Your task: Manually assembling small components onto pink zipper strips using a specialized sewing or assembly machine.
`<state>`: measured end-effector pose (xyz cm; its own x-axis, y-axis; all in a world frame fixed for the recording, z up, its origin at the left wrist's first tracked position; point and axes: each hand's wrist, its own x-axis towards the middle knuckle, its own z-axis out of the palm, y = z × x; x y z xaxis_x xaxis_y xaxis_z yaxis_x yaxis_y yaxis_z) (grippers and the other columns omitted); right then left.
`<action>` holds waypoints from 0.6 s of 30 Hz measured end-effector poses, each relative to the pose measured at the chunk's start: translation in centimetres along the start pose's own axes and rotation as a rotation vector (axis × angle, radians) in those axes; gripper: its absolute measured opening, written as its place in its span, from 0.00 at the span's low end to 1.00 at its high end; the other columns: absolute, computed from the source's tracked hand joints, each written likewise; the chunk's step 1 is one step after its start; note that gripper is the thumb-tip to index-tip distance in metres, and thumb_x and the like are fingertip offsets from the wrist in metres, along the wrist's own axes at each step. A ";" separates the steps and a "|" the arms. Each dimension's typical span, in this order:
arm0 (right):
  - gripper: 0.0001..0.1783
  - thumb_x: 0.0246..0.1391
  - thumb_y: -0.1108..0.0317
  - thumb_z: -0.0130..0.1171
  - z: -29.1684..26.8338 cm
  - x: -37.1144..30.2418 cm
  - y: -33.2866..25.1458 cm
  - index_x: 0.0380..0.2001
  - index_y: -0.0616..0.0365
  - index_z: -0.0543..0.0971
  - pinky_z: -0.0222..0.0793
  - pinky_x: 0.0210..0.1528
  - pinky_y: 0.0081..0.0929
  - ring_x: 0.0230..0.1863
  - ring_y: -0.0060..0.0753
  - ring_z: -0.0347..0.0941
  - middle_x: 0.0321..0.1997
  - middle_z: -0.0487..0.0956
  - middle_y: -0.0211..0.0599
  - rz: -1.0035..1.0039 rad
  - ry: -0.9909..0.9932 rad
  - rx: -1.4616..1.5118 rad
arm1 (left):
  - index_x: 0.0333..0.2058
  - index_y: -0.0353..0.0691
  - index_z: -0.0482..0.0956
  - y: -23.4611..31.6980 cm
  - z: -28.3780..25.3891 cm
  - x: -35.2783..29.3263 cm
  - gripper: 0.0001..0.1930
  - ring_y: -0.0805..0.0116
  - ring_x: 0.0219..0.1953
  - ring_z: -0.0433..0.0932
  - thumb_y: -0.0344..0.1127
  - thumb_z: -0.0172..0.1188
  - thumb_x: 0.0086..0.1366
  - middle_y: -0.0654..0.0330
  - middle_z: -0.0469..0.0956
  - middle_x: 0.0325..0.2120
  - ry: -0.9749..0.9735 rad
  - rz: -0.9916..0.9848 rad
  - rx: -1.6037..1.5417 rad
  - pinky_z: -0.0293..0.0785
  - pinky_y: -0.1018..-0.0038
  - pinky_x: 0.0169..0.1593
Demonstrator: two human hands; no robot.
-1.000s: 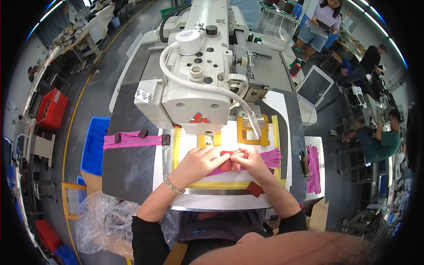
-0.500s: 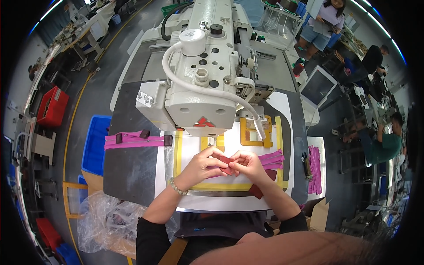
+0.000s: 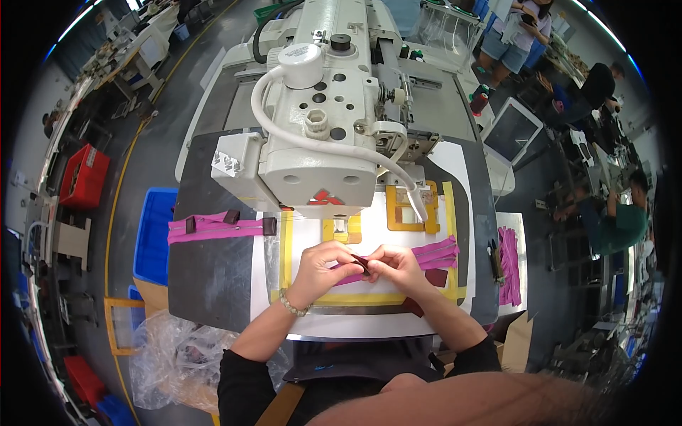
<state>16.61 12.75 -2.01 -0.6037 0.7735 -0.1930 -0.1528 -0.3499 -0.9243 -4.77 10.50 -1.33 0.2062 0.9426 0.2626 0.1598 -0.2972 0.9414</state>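
My left hand (image 3: 328, 267) and my right hand (image 3: 396, 268) meet over the white work plate of a sewing machine (image 3: 320, 160). Both pinch a small dark red patch (image 3: 364, 265), which looks folded or turned on edge; the fingers cover part of it. Beneath my hands lie pink zippers (image 3: 436, 253), their ends fanned out to the right. Another dark red patch (image 3: 435, 277) rests beside my right wrist, and one more (image 3: 412, 306) is partly under the forearm. On the left, pink zipper strips (image 3: 245, 228) carry dark brown end tabs.
Yellow clamp frames (image 3: 410, 227) sit on the plate under the machine head. A blue bin (image 3: 152, 238) and a clear plastic bag (image 3: 170, 362) are at the left. Further pink strips (image 3: 509, 266) lie on a right-hand stand, below a screen (image 3: 511, 131). Other people work at the far right.
The dark red patch has been turned between my fingers; a darker, narrower side now faces up. My hands stay in nearly the same place, while the view has shifted slightly.
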 end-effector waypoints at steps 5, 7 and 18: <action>0.11 0.53 0.79 0.63 1.1 0.2 0.6 0.39 0.65 0.75 0.75 0.40 0.19 0.36 0.21 0.78 0.34 0.80 0.36 -0.137 0.036 0.053 | 0.25 0.33 0.81 -0.1 0.7 -0.1 0.05 0.74 0.31 0.79 0.22 0.70 0.51 0.58 0.80 0.30 0.094 -0.250 -0.269 0.75 0.80 0.34; 0.13 0.50 0.80 0.64 0.9 0.4 1.1 0.39 0.65 0.75 0.75 0.41 0.19 0.37 0.22 0.78 0.35 0.80 0.36 -0.143 0.054 -0.012 | 0.25 0.31 0.80 0.0 0.8 -0.2 0.05 0.77 0.30 0.78 0.21 0.69 0.52 0.58 0.79 0.30 0.096 -0.260 -0.189 0.74 0.83 0.34; 0.07 0.53 0.78 0.63 1.2 0.2 0.8 0.35 0.66 0.75 0.76 0.37 0.18 0.34 0.22 0.79 0.33 0.81 0.36 -0.113 0.142 -0.003 | 0.23 0.32 0.78 -0.2 1.7 0.0 0.06 0.78 0.30 0.75 0.19 0.68 0.52 0.59 0.78 0.28 0.173 -0.165 -0.248 0.72 0.82 0.34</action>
<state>15.40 11.97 -2.35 -0.4659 0.8748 -0.1327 -0.2111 -0.2555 -0.9435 -3.19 10.27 -1.89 0.0268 0.9930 0.1148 -0.0670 -0.1128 0.9914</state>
